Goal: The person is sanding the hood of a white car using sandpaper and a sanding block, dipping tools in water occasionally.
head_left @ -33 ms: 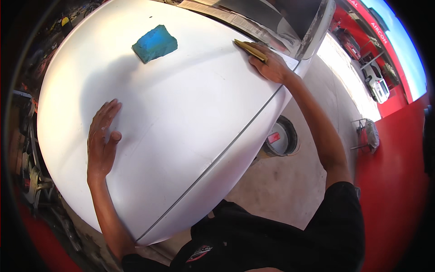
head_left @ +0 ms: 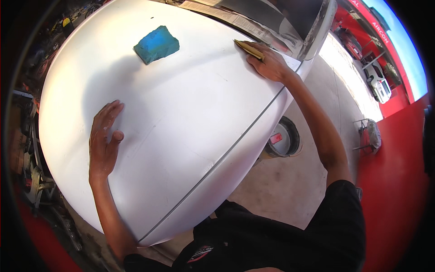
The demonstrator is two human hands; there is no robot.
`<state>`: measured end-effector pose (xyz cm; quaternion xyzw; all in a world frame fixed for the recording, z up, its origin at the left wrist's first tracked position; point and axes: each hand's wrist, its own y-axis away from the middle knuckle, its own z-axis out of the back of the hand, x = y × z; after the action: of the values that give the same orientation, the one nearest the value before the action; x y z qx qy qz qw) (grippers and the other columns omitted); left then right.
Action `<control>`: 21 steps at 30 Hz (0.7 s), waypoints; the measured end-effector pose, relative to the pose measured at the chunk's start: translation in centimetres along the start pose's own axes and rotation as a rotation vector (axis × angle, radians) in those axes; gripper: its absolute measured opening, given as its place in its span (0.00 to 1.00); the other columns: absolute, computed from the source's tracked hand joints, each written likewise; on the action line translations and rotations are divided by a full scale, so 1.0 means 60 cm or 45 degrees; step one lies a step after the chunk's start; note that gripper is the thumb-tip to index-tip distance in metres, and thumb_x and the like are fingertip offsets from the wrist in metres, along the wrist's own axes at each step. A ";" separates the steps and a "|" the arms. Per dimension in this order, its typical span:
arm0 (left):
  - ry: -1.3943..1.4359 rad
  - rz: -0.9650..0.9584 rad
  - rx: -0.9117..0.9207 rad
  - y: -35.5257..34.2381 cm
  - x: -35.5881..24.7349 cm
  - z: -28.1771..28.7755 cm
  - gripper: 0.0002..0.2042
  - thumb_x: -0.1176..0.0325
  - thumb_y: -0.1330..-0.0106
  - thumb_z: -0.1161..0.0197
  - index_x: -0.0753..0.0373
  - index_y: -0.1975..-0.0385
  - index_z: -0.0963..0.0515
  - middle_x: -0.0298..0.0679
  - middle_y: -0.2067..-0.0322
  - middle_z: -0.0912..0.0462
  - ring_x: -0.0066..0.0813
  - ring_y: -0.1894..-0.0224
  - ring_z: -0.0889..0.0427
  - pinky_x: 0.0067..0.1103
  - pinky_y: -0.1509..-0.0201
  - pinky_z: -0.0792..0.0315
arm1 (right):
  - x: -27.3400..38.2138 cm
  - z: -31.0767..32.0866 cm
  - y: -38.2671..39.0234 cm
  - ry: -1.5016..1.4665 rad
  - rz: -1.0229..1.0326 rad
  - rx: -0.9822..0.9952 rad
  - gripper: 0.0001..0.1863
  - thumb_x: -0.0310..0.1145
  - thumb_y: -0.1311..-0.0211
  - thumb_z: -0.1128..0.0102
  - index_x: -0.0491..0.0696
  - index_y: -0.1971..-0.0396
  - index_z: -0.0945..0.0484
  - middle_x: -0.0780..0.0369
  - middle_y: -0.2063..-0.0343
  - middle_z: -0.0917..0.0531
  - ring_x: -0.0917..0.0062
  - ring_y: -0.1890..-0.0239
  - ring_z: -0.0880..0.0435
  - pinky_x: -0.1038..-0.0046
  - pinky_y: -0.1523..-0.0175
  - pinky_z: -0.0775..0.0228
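A broad white car hood spreads beneath both of my hands. At its far right, near the base of the windscreen, my right hand is closed on a folded tan sheet of sandpaper and holds it against the paint. My left hand rests on the hood's left part, fingers stretched out and thumb apart, holding nothing. Farther up the hood lies a rough-edged blue-green block, which looks like a sponge, apart from both hands.
Newspaper covers the edge by the windscreen. On the concrete floor to the right stands a dark bucket with a red piece inside. Beyond are a chair-like stand, a red wall and a white vehicle. Clutter lines the left.
The whole view has shifted slightly. My right hand, with the sandpaper, has slid a very little to the left over the hood; my left hand stays in place.
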<state>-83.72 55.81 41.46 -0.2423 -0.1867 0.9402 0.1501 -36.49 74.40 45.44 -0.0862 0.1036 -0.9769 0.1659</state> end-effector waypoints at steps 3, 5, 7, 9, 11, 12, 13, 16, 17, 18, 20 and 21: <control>0.064 -0.024 0.004 -0.027 -0.023 -0.009 0.23 0.51 0.22 0.51 0.54 0.36 0.22 0.36 0.33 0.26 0.43 0.28 0.32 0.40 0.23 0.39 | 0.009 -0.022 -0.079 0.037 -0.033 -0.104 0.36 0.55 0.31 0.51 0.57 0.26 0.34 0.57 0.28 0.31 0.61 0.26 0.33 0.61 0.23 0.41; 0.132 -0.079 -0.016 -0.042 -0.028 -0.032 0.24 0.47 0.22 0.51 0.54 0.37 0.21 0.38 0.33 0.26 0.42 0.28 0.32 0.42 0.23 0.39 | -0.014 -0.038 -0.171 0.001 0.011 -0.132 0.38 0.56 0.32 0.53 0.57 0.24 0.38 0.57 0.28 0.31 0.59 0.27 0.33 0.61 0.24 0.40; 0.315 -0.038 -0.037 -0.023 0.010 -0.019 0.26 0.46 0.23 0.51 0.56 0.38 0.21 0.39 0.33 0.25 0.43 0.28 0.32 0.43 0.23 0.40 | 0.043 -0.045 -0.219 -0.088 -0.121 0.015 0.39 0.57 0.33 0.53 0.56 0.25 0.37 0.54 0.28 0.31 0.58 0.28 0.31 0.61 0.25 0.39; 0.422 0.083 -0.067 0.002 0.028 -0.014 0.27 0.46 0.23 0.51 0.62 0.41 0.19 0.43 0.35 0.24 0.44 0.27 0.33 0.44 0.22 0.41 | 0.074 -0.032 -0.170 -0.221 -0.037 0.111 0.38 0.56 0.32 0.53 0.56 0.25 0.37 0.52 0.29 0.30 0.58 0.29 0.30 0.62 0.25 0.39; 0.374 0.097 -0.096 0.007 0.027 -0.006 0.25 0.50 0.21 0.52 0.63 0.42 0.18 0.43 0.36 0.22 0.45 0.28 0.32 0.43 0.23 0.39 | 0.053 0.013 -0.109 -0.247 -0.130 0.309 0.36 0.55 0.31 0.52 0.55 0.27 0.33 0.52 0.30 0.29 0.59 0.29 0.30 0.62 0.26 0.38; 0.382 0.098 -0.100 0.005 0.019 -0.008 0.25 0.50 0.21 0.52 0.63 0.42 0.18 0.43 0.36 0.22 0.45 0.28 0.32 0.43 0.23 0.39 | 0.007 0.027 -0.067 -0.269 -0.115 0.302 0.34 0.54 0.31 0.52 0.55 0.28 0.31 0.53 0.30 0.29 0.60 0.30 0.29 0.61 0.26 0.37; 0.332 0.080 -0.091 -0.002 0.011 -0.010 0.24 0.51 0.21 0.52 0.63 0.42 0.18 0.43 0.36 0.22 0.44 0.28 0.31 0.42 0.24 0.38 | -0.038 0.039 -0.023 -0.292 -0.103 0.290 0.32 0.53 0.30 0.52 0.55 0.29 0.29 0.54 0.30 0.29 0.61 0.30 0.29 0.61 0.27 0.36; 0.234 0.066 -0.093 -0.021 0.001 0.003 0.24 0.51 0.21 0.53 0.63 0.43 0.17 0.43 0.37 0.21 0.44 0.29 0.30 0.40 0.25 0.37 | -0.037 0.040 0.043 -0.172 0.084 0.027 0.30 0.49 0.30 0.50 0.54 0.32 0.26 0.56 0.31 0.27 0.63 0.31 0.27 0.62 0.28 0.33; 0.234 0.037 -0.073 -0.032 -0.001 -0.004 0.24 0.51 0.21 0.53 0.62 0.43 0.17 0.42 0.38 0.21 0.44 0.29 0.30 0.39 0.25 0.36 | -0.029 0.033 0.045 -0.057 0.098 -0.067 0.29 0.47 0.30 0.49 0.53 0.32 0.26 0.56 0.32 0.26 0.63 0.32 0.27 0.62 0.28 0.33; 0.189 0.014 -0.092 -0.031 -0.003 -0.007 0.27 0.48 0.20 0.54 0.64 0.43 0.18 0.43 0.40 0.20 0.43 0.31 0.28 0.38 0.26 0.36 | -0.006 0.022 0.047 0.039 0.119 -0.155 0.29 0.46 0.30 0.48 0.53 0.32 0.26 0.56 0.33 0.25 0.63 0.32 0.27 0.62 0.29 0.33; 0.285 0.038 -0.107 -0.030 0.004 -0.011 0.29 0.44 0.21 0.55 0.64 0.43 0.18 0.43 0.40 0.19 0.43 0.31 0.28 0.39 0.26 0.36 | 0.054 0.005 0.049 0.001 0.280 -0.137 0.28 0.44 0.30 0.47 0.51 0.32 0.26 0.56 0.34 0.24 0.63 0.32 0.27 0.61 0.29 0.32; 0.403 0.045 -0.115 -0.037 0.000 -0.019 0.32 0.41 0.21 0.55 0.65 0.43 0.18 0.43 0.40 0.19 0.44 0.31 0.28 0.39 0.26 0.36 | 0.086 0.003 0.050 -0.017 0.419 -0.118 0.28 0.43 0.30 0.47 0.50 0.33 0.26 0.57 0.35 0.24 0.63 0.31 0.28 0.61 0.29 0.32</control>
<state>-82.74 58.08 41.47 -0.3973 -0.1983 0.8834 0.1501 -40.34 69.82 45.58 -0.0822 0.1601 -0.9301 0.3203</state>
